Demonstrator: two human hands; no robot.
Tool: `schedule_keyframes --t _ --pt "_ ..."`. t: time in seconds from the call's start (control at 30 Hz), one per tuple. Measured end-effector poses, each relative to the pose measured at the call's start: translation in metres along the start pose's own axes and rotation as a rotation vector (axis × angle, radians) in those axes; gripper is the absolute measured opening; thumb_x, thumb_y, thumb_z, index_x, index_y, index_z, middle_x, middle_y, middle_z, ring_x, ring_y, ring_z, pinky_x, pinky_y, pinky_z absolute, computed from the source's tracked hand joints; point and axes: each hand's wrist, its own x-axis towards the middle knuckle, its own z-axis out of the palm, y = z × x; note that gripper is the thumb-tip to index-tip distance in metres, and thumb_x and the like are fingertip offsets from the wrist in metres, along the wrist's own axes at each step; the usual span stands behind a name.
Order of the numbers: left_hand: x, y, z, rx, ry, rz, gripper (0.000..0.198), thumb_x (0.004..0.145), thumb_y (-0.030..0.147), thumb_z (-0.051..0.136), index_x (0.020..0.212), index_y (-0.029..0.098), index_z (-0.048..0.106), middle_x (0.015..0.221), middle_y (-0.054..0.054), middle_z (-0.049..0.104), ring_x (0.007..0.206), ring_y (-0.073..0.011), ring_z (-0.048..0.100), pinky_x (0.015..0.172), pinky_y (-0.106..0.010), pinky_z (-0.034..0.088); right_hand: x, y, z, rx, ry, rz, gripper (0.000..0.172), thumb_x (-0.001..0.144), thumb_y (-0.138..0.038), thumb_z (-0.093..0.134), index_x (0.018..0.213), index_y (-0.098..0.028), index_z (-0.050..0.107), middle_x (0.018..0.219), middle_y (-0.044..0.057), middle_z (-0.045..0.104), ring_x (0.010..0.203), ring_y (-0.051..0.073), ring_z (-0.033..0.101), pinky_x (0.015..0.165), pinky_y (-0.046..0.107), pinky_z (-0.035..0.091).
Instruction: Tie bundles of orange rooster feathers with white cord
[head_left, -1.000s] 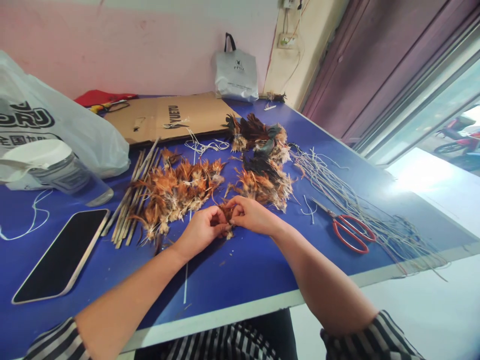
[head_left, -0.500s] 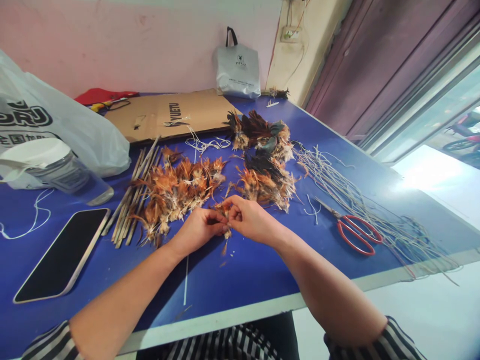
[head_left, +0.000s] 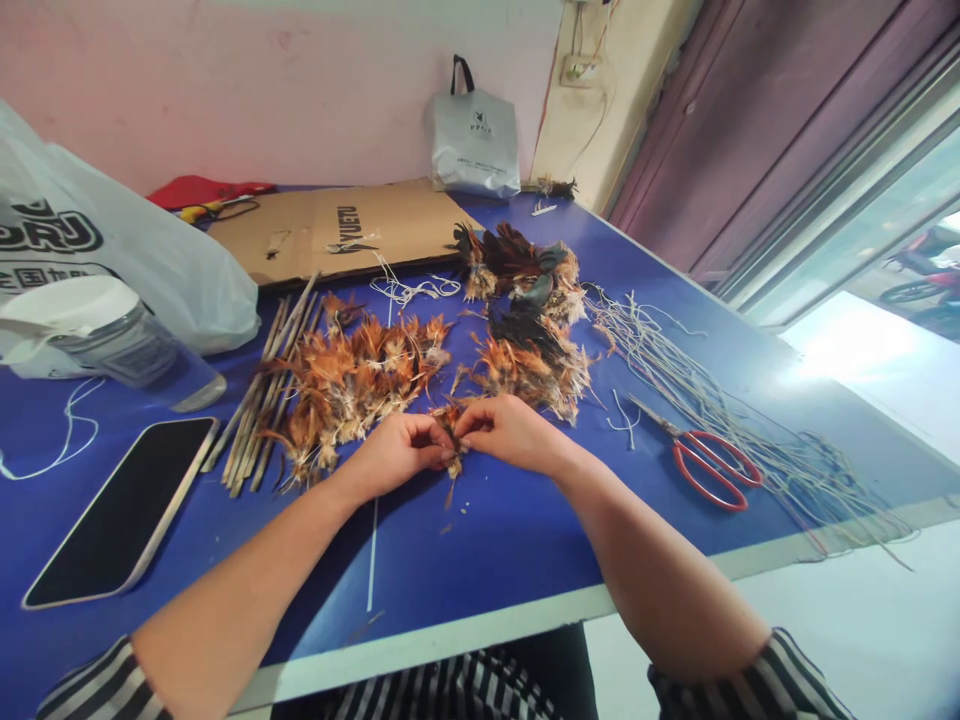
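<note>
Between my two hands, just above the blue table, is a small bunch of brown feathers (head_left: pixel 453 462). My left hand (head_left: pixel 409 447) pinches the bunch from the left. From the right, my right hand (head_left: pixel 504 430) has its thumb and fingers pressed together at the bunch's upper side; part of the bunch is hidden by the fingers. Beyond my left hand lies a pile of orange-brown feather bunches (head_left: pixel 360 375). Behind my right hand sits another pile of orange and black feather bunches (head_left: pixel 536 365), with darker bunches (head_left: pixel 525 265) farther back.
Thin sticks (head_left: pixel 262 400), a phone (head_left: pixel 124 515), a plastic cup (head_left: pixel 150 350) and a white bag (head_left: pixel 172 260) are at the left. Red-handled scissors (head_left: pixel 716 470) and long strings (head_left: pixel 697 380) lie right. Flattened cardboard (head_left: pixel 300 230) and a silver bag (head_left: pixel 476 145) stand behind.
My right hand has shifted slightly right, away from my left fingers, and more of the feather bunch now shows between them.
</note>
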Motion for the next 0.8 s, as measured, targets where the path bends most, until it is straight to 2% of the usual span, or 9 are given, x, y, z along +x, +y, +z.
schedule_keyframes --t 0.1,0.4,0.8 --pt "-0.0001 0.0018 -0.0009 -0.006 -0.007 -0.012 0.021 0.066 0.031 0.069 0.07 0.012 0.062 0.063 -0.002 0.063 0.056 -0.0107 0.056 0.057 -0.023 0.045 -0.0005 -0.0026 0.0003 -0.102 -0.023 -0.04 0.017 0.068 -0.01 0.054 0.075 -0.015 0.069 0.069 -0.002 0.065 0.065 0.009 0.055 0.062 0.019 0.039" --pt "0.0012 -0.0003 -0.0011 -0.074 -0.001 -0.042 0.028 0.062 0.035 0.073 0.068 0.012 0.059 0.061 0.0 0.063 0.055 -0.0092 0.056 0.056 -0.021 0.046 -0.0031 -0.006 0.0021 -0.207 -0.016 -0.11 0.019 0.071 -0.011 0.054 0.078 -0.017 0.071 0.069 -0.002 0.066 0.062 0.009 0.054 0.061 0.019 0.037" --pt "0.0004 0.0037 -0.0005 -0.1 0.003 -0.065 0.029 0.058 0.033 0.076 0.066 0.012 0.058 0.059 0.001 0.062 0.054 -0.008 0.055 0.056 -0.021 0.046 -0.0023 -0.0059 0.0054 -0.26 0.011 -0.111 0.014 0.07 -0.014 0.055 0.072 -0.016 0.069 0.062 -0.002 0.062 0.058 0.008 0.05 0.056 0.018 0.032"
